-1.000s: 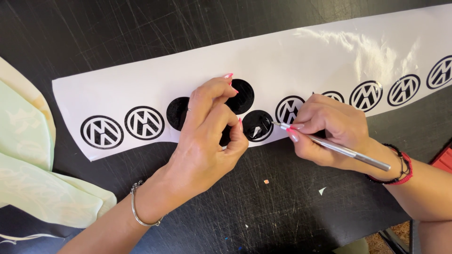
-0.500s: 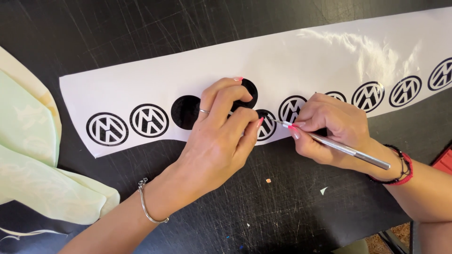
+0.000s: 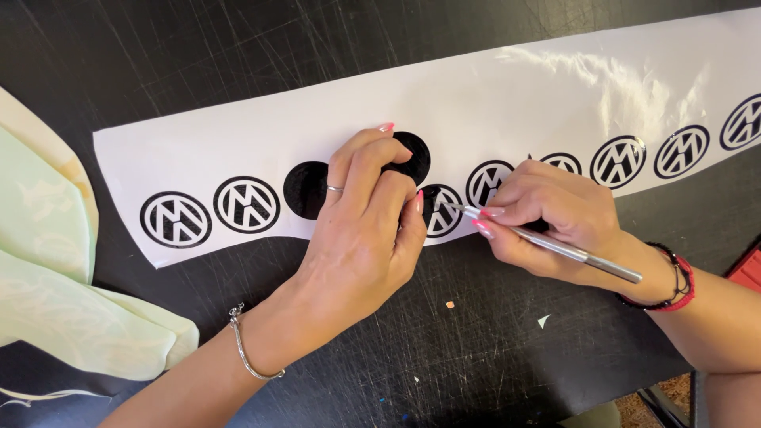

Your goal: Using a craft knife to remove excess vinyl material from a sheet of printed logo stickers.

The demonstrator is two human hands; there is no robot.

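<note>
A long white sticker sheet (image 3: 491,103) lies across a black scratched table, carrying a row of round black decals. My left hand (image 3: 365,230) presses flat on the sheet, fingertips beside a solid black circle (image 3: 412,154) and next to another solid circle (image 3: 305,190). My right hand (image 3: 547,214) grips a thin silver pick tool (image 3: 555,246) like a pen. Its tip touches the patterned round decal (image 3: 440,210) just right of my left fingers.
Finished patterned decals (image 3: 246,204) sit at the sheet's left end, more (image 3: 682,150) run to the right. Pale green cloth (image 3: 55,293) lies at the left edge. Small scraps (image 3: 543,321) dot the table (image 3: 476,349). A red object (image 3: 749,269) shows at the right edge.
My left hand has flattened and slid down onto the sheet. The decal under the tool tip has gone from mostly black to showing its pattern. The right hand has barely moved.
</note>
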